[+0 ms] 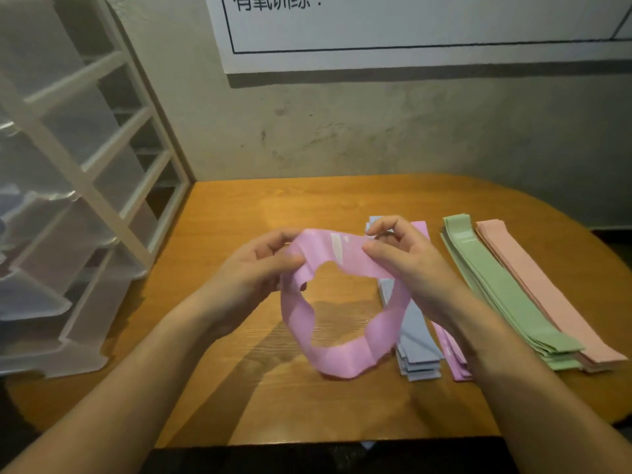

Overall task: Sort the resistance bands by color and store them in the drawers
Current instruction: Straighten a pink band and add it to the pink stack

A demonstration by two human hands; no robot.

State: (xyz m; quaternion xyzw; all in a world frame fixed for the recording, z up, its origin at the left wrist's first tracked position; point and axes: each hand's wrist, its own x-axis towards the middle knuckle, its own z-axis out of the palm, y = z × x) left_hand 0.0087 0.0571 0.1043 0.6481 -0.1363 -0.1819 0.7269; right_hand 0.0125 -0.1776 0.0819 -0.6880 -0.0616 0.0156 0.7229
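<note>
A pink-purple resistance band [328,357] hangs as an open loop above the wooden table [273,206]. My left hand [253,268] pinches its upper left part. My right hand [403,258] pinches its upper right part. On the table to the right lie sorted stacks: blue bands [415,350], purple bands [453,357] partly hidden under my right forearm, green bands [496,285] and salmon-pink bands [547,295]. A white-framed unit of translucent drawers [89,213] stands at the left, with several lower drawers pulled out.
A stained grey wall rises behind the table, with a white printed sign [410,29] above. The table's rounded edge curves down at the right. The pulled-out drawers reach over the table's left side.
</note>
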